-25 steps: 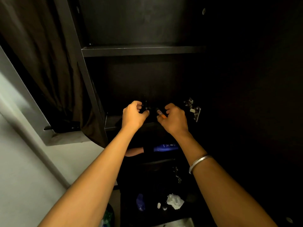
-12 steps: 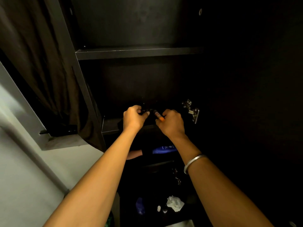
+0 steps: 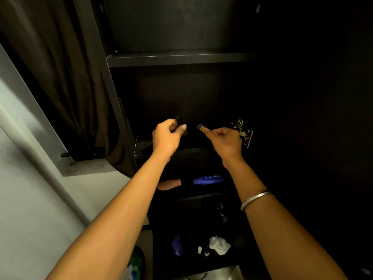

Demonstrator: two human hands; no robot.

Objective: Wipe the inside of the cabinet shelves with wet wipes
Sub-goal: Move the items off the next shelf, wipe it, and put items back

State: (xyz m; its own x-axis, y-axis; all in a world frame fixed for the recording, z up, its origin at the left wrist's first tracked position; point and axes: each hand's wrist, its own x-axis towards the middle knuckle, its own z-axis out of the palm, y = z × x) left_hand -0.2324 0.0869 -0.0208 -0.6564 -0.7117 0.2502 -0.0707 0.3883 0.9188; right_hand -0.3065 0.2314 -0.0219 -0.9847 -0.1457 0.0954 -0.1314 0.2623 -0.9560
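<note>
I look up into a dark open cabinet with an upper shelf (image 3: 181,59) and a middle shelf (image 3: 145,152). My left hand (image 3: 166,137) is raised just above the middle shelf, fingers curled round a small dark object (image 3: 178,124) that I cannot identify. My right hand (image 3: 224,140) is beside it, gripping a small orange tube with a grey tip (image 3: 202,128). The two hands are apart. A crumpled white wipe (image 3: 219,245) lies on the lowest shelf, far below both hands.
A metal door hinge (image 3: 243,132) sits right beside my right hand. A blue bottle (image 3: 207,179) lies on a lower shelf. A blue item (image 3: 177,245) and small bottles (image 3: 202,250) are next to the wipe. A dark curtain (image 3: 66,87) hangs at the left.
My hands were close together with the tube's tip at the dark object; now they have drawn apart, the right hand moving right with the tube.
</note>
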